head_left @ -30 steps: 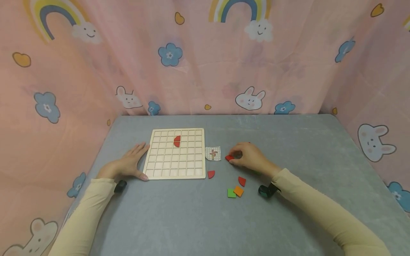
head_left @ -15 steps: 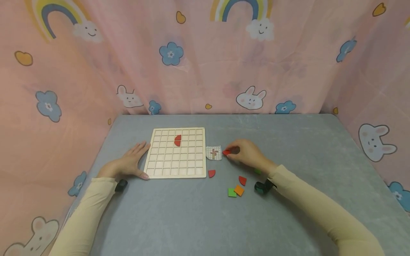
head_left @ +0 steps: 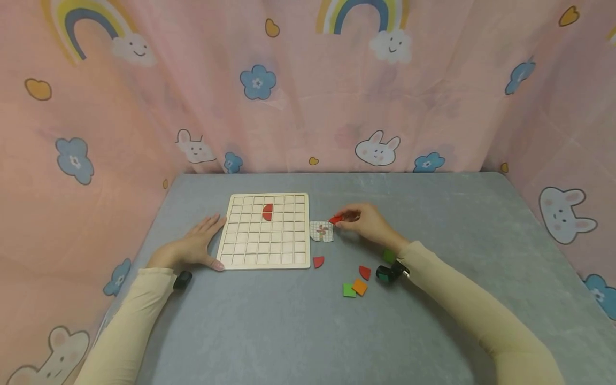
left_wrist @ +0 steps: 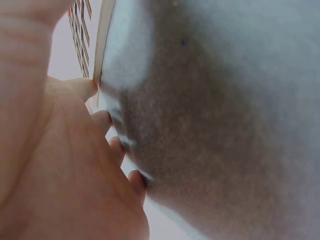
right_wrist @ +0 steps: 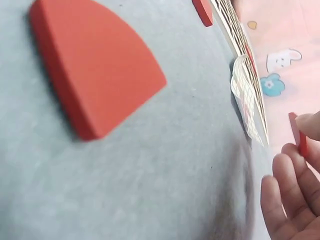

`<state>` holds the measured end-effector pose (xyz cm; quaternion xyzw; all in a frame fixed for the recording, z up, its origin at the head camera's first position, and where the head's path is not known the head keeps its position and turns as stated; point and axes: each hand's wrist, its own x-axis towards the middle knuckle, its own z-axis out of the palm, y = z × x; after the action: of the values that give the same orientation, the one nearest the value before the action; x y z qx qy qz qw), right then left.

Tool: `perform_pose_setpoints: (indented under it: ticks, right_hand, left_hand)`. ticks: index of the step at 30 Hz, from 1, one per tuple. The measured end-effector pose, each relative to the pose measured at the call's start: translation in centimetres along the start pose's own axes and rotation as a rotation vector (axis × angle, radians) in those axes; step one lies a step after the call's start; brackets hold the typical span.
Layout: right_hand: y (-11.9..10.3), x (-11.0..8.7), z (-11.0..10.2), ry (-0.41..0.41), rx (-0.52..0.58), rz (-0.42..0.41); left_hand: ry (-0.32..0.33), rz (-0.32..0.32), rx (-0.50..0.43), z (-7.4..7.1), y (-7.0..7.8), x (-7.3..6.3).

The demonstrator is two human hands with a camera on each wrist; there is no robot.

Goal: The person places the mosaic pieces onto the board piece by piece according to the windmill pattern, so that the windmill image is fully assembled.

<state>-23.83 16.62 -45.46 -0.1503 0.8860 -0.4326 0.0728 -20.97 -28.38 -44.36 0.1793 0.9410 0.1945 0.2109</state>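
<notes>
A square wooden grid board (head_left: 266, 240) lies left of the table's middle. Two red quarter-circle pieces (head_left: 267, 212) sit together in its upper cells. My left hand (head_left: 190, 247) rests at the board's left edge, fingers spread, with fingertips and thumb at the rim. My right hand (head_left: 368, 224) pinches another red quarter-circle piece (right_wrist: 298, 135) between thumb and fingers. It hovers by the upper right corner of a small paper pattern card (head_left: 321, 231), which lies against the board's right side and shows a pinwheel on a grid.
On the grey table (head_left: 269, 331) lie two loose red quarter-circles, one a red piece (head_left: 318, 262) near the board's corner. A green square (head_left: 348, 290) is partly under an orange square (head_left: 359, 287). Another green piece (head_left: 389, 256) lies beneath my right wrist. A pink patterned curtain (head_left: 308, 107) surrounds the table.
My right hand has moved left and away from me with the red quarter-circle, up to the card's corner. The green piece under the wrist has come into view. My left hand stays put.
</notes>
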Motion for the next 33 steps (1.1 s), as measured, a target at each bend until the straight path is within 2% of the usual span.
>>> perform_pose_setpoints:
  ticks: [7, 14, 19, 27, 33]
  right_hand:
    - [-0.2, 1.0, 0.2, -0.028, 0.028, 0.013]
    - [-0.7, 2.5, 1.1, -0.029, 0.001, -0.061]
    - [-1.4, 3.4, 1.7, -0.063, -0.038, -0.072]
    - [-2.8, 5.2, 2.6, -0.119, 0.010, -0.121]
    - [-3.8, 6.7, 3.8, -0.149, 0.006, -0.167]
  left_hand:
    - [0.004, -0.003, 0.012, -0.1, 0.2, 0.1]
    - [0.004, -0.011, 0.020, 0.2, -0.3, 0.4]
    - [-0.001, -0.005, 0.012, -0.1, 0.3, 0.0]
    - [-0.001, -0.026, 0.025, -0.1, 0.6, 0.1]
    - [0.000, -0.024, 0.016, -0.1, 0.7, 0.0]
